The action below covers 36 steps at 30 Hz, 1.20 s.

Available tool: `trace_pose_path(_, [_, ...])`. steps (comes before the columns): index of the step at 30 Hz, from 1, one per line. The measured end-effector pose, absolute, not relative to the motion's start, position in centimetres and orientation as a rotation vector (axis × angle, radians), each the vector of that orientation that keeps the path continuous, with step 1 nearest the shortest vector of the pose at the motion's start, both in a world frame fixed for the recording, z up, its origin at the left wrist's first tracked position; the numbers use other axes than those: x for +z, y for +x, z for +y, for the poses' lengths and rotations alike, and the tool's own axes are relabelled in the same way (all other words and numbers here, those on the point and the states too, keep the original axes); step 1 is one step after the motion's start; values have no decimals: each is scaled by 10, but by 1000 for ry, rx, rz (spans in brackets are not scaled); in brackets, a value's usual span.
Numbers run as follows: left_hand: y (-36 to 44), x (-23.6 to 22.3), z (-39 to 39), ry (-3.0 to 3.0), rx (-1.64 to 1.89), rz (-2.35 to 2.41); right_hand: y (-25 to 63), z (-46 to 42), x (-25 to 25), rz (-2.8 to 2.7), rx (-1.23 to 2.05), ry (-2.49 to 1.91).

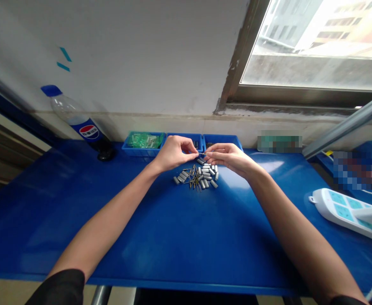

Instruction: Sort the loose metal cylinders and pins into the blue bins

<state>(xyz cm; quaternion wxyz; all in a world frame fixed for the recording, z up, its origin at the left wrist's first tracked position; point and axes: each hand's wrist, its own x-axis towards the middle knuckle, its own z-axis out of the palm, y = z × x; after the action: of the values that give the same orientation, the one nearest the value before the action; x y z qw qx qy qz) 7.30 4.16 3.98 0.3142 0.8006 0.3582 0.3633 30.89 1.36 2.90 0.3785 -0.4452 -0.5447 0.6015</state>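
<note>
My left hand (176, 153) and my right hand (229, 157) meet over the far middle of the table, both closed in a pinch. Between their fingertips is a small thin metal pin (202, 153); its ends are hidden by the fingers. Just below the hands lies a loose pile of short grey metal cylinders (204, 183) and thin pins with brass-coloured ends (192, 177). Behind my fingers stand two blue bins, the middle bin (197, 138) and the right bin (226, 138), holding small dark parts that are mostly hidden.
A left blue bin (140, 151) holds green plastic bags (144, 140). A Pepsi bottle (86, 123) stands at the back left of the blue table (173, 237). At the right lies a white power strip (345, 212), near a metal post (348, 120). The wall and window bound the back.
</note>
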Motion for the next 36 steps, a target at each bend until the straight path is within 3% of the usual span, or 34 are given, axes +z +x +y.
trace_pose_path(9, [73,40,41,2250,808,956,308,15,25,-1397,1448,-1160])
trace_pose_path(19, [65,27,45,2482,168,1122,316,21,30,-1456,1017,-1377])
trace_pose_path(36, [69,12,50,2618,92,1046,315,23,27,-1453,1056,-1384])
